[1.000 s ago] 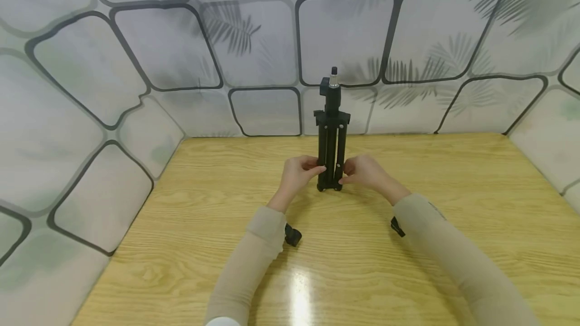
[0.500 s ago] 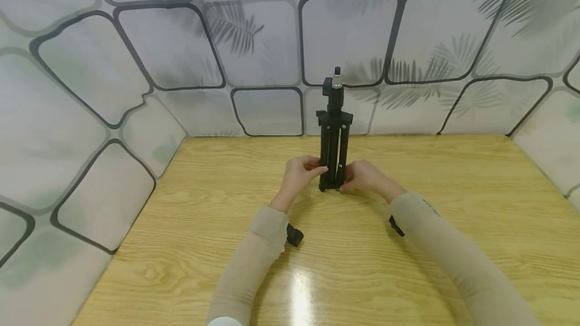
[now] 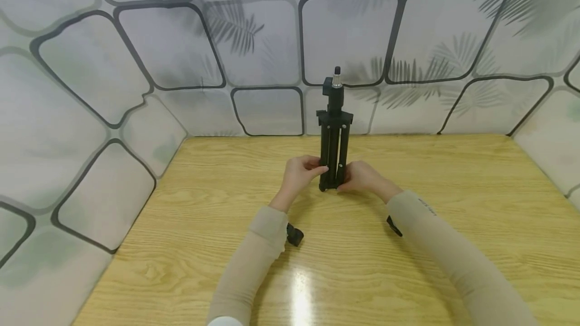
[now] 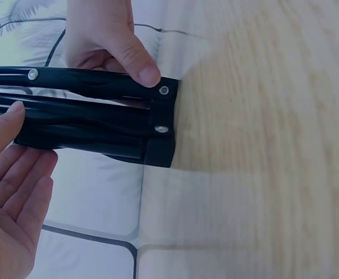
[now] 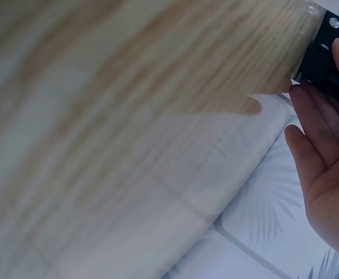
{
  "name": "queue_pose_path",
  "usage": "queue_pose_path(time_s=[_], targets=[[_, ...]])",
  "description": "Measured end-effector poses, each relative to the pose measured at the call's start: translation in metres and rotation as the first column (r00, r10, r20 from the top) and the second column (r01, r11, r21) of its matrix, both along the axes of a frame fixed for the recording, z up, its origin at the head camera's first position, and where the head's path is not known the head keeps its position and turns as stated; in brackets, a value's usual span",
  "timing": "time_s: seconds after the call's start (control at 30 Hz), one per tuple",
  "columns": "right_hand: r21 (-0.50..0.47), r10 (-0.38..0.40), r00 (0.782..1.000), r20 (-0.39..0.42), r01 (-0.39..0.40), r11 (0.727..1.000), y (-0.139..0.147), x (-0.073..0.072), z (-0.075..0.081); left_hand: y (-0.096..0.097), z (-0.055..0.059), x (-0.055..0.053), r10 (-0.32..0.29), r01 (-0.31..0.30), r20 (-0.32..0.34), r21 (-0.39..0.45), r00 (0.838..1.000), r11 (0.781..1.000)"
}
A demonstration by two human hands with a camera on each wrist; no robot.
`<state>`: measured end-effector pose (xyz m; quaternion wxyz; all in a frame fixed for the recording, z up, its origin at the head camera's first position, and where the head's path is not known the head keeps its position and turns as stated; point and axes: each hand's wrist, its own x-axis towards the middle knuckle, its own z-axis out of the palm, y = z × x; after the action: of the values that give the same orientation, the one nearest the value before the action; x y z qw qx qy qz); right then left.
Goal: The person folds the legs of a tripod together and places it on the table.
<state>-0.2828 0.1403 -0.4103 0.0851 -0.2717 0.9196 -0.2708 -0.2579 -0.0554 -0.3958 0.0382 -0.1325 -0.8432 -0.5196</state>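
Observation:
A folded black light stand (image 3: 334, 119) with a silver tip stands upright on the wooden table. My left hand (image 3: 298, 174) grips its legs from the left, the thumb lying across the front, as the left wrist view also shows. Lower down on the other side, my right hand (image 3: 363, 177) pinches a leg close to the foot end. In the left wrist view the right thumb (image 4: 141, 71) presses that leg beside a rivet, and its fingers are partly hidden behind. The right wrist view catches only the stand's bottom end (image 5: 317, 61) at its edge.
Wood-grain table (image 3: 204, 245) spreads around the stand. Behind it rises a pale wall (image 3: 267, 39) with dark stone outlines and leaf prints. A black strap piece (image 3: 294, 235) shows beside the left sleeve, another dark piece (image 3: 394, 226) beside the right sleeve.
My right hand has slid slightly down and inward along the stand's leg toward its bottom. The left hand keeps its grip, and the stand stays upright.

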Motion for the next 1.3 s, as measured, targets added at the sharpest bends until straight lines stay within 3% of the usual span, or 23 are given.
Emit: queue_pose_path(time_s=[0.13, 0.27, 0.37, 0.43, 0.63, 0.83, 0.9, 0.97, 1.07, 1.3], targets=[[0.007, 0.001, 1.0, -0.001, -0.001, 1.0, 0.0, -0.001, -0.002, -0.004, 0.006, 0.0, 0.004, -0.005, 0.02, 0.015, 1.0, 1.0], [0.011, -0.002, 1.0, -0.005, 0.002, 1.0, 0.0, -0.001, -0.001, -0.01, 0.021, -0.001, 0.018, -0.019, 0.014, 0.101, 1.0, 0.995], [0.012, 0.001, 1.0, -0.018, 0.0, 1.0, 0.0, -0.001, 0.0, -0.013, 0.038, -0.001, 0.043, -0.035, -0.039, 0.172, 0.998, 0.984], [0.01, 0.004, 1.0, -0.021, -0.004, 1.0, 0.0, -0.001, 0.0, -0.013, 0.051, 0.0, 0.059, -0.032, -0.113, 0.222, 0.992, 0.975], [0.012, -0.004, 1.0, -0.015, 0.004, 1.0, 0.0, 0.0, 0.002, -0.004, 0.09, -0.001, 0.098, 0.027, -0.351, 0.335, 0.931, 0.942], [0.037, -0.019, 1.0, -0.014, 0.02, 0.999, 0.0, 0.001, 0.002, 0.014, 0.127, -0.01, 0.155, -0.008, -0.443, 0.315, 0.883, 0.949], [0.038, -0.021, 1.0, -0.02, 0.022, 0.999, 0.0, 0.001, 0.002, 0.02, 0.136, -0.014, 0.167, -0.023, -0.484, 0.291, 0.859, 0.957], [0.038, -0.019, 0.999, -0.032, 0.02, 0.999, 0.0, 0.0, 0.001, 0.025, 0.142, -0.018, 0.181, -0.042, -0.513, 0.27, 0.839, 0.962], [0.036, -0.01, 0.999, -0.045, 0.012, 0.999, 0.0, 0.0, -0.001, 0.031, 0.147, -0.02, 0.189, -0.064, -0.533, 0.244, 0.824, 0.968], [0.033, -0.009, 0.999, -0.053, 0.01, 0.999, 0.001, -0.001, -0.002, 0.039, 0.154, -0.024, 0.169, -0.041, -0.561, 0.234, 0.81, 0.971]])
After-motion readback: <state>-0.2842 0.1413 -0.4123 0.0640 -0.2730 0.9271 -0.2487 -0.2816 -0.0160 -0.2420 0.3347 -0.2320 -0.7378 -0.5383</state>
